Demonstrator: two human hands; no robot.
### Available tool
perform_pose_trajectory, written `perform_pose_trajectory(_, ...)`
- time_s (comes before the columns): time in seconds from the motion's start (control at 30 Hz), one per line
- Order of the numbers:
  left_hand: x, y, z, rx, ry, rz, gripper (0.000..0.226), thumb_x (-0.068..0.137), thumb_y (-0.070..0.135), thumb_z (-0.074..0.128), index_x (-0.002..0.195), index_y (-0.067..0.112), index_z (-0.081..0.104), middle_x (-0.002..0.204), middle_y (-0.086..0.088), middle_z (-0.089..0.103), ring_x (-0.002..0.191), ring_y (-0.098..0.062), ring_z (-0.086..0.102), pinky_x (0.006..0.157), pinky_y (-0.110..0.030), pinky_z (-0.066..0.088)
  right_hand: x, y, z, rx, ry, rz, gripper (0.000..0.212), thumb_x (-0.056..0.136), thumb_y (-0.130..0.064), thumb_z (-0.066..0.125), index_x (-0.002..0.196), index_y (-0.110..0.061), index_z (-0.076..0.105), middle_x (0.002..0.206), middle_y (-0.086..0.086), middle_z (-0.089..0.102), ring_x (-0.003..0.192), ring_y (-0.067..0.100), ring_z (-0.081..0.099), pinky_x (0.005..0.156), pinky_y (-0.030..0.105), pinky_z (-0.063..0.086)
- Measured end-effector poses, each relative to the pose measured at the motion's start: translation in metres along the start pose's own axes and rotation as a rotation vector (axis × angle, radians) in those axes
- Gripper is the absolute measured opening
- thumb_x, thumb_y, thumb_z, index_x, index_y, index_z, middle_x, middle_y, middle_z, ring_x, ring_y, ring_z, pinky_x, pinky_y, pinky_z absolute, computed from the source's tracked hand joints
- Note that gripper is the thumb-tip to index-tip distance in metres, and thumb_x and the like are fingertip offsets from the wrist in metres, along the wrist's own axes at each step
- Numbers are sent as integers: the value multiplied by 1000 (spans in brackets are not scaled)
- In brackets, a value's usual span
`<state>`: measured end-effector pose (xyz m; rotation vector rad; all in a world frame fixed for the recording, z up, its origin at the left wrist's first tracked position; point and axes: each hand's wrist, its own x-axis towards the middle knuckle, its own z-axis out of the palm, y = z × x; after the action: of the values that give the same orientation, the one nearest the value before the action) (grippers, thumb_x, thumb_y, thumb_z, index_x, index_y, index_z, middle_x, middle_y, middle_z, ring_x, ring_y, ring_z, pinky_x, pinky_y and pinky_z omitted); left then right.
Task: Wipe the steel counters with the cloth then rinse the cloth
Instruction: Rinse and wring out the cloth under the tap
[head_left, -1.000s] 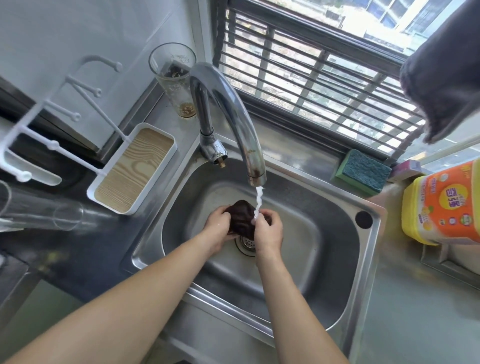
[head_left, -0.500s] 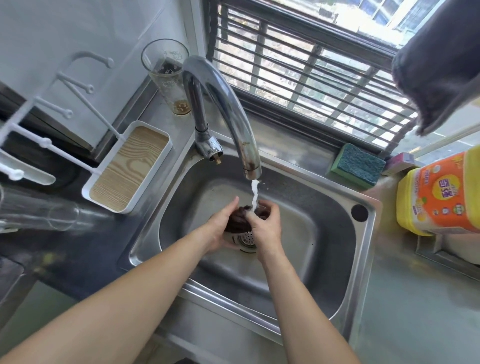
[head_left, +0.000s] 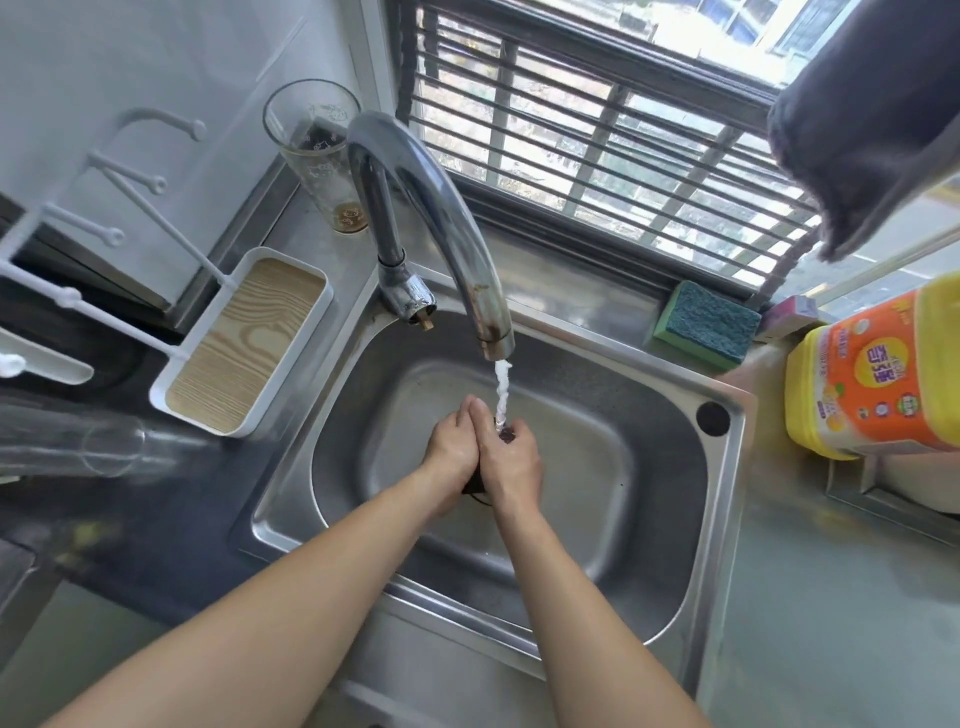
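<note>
Over the steel sink (head_left: 717, 519), my left hand (head_left: 454, 447) and my right hand (head_left: 511, 457) press together around the dark brown cloth (head_left: 506, 435). Only small bits of the cloth show between the palms, at the top and below the wrists. Water runs from the curved steel tap (head_left: 441, 223) and falls onto the cloth just at the right hand's fingers. The steel counter (head_left: 810, 597) lies to the right of the sink.
A white tray with a wood-grain base (head_left: 244, 343) and a tall glass (head_left: 317, 150) stand left of the tap. A green sponge (head_left: 706, 325) sits on the sill. A yellow-orange detergent jug (head_left: 872, 374) stands at the right, a dark towel (head_left: 872, 114) hanging above it.
My hands have closed together around the cloth, so that it is now almost hidden. Before, it lay bunched and visible between them under the water.
</note>
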<state>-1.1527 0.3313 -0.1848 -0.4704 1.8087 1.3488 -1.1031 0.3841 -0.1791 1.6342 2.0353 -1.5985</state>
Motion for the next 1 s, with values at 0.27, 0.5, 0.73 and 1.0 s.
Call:
perform_pose_trajectory(0.27,3,7,0,-70,5,-41,38,100,41,55,86,12,75,72,-3,73,69,-20,67,60,-23,48,0,-7,1,-13,95,-45,48,97,-54,54,86,-11,70,85,11,74,88,34,66,70,34,43)
perform_pose_trajectory(0.5,6,4,-1,5,-39,-67,30,97,32,55,85,9,71,77,-9,72,72,-25,65,73,-37,57,2,-6,-3,-55,118,-38,41,102,-39,50,82,-12,73,91,18,74,90,37,65,73,36,42)
perform_pose_trajectory(0.73,-6,8,-11,-91,-222,-50,32,100,8,52,127,24,46,117,-12,62,86,-20,65,57,-25,57,14,4,-13,257,203,53,25,104,-35,49,107,-17,66,107,15,73,105,37,67,96,45,53)
perform_pose_trajectory(1.0,-8,10,-18,-358,-282,-349,40,98,48,45,105,16,68,96,-13,74,90,-30,68,71,-42,56,12,-4,-22,433,-77,52,18,93,-15,61,91,-8,77,88,9,76,84,22,68,79,36,55)
